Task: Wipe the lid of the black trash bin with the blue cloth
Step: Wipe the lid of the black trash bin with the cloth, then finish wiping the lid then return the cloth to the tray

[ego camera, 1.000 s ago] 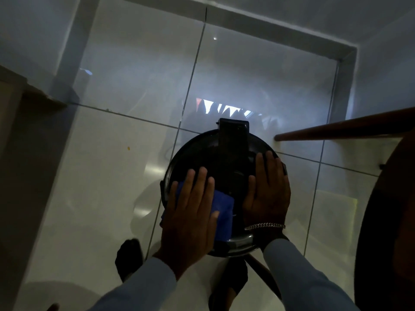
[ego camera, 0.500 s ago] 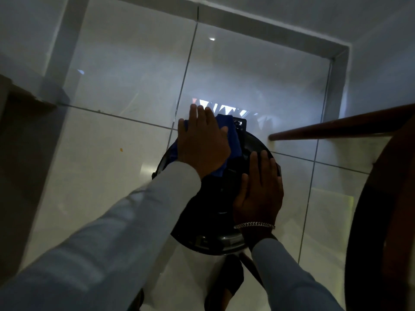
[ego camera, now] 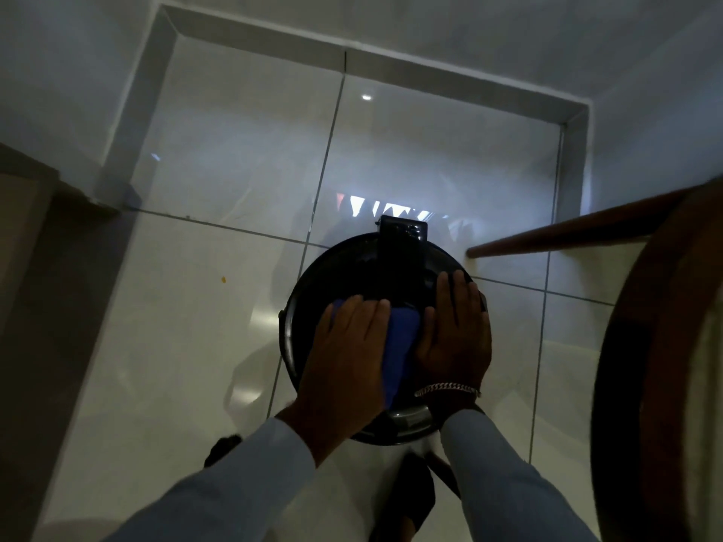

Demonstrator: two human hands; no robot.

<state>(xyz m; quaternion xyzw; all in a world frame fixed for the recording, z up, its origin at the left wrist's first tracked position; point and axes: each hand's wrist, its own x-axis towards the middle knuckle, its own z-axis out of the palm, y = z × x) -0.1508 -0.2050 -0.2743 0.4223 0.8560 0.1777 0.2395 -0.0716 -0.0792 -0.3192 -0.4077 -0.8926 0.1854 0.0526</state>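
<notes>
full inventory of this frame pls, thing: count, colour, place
trash bin lid: 1, black, round, on the bin at centre
hinge block: 1, black, far edge of the lid
cloth: 1, blue, flat on the lid's near half, under the left hand
floor: large glossy white tiles, grey skirting along the walls
wooden furniture: dark brown, curved edge plus a straight rail, right side
speck: 1, orange, on the floor left of the bin
bracelet: 1, silver chain, right wrist
shoes: 2, black, below the bin
sleeves: 2, light grey
left hand: flat on the cloth
right hand: flat on the lid's right side
</notes>
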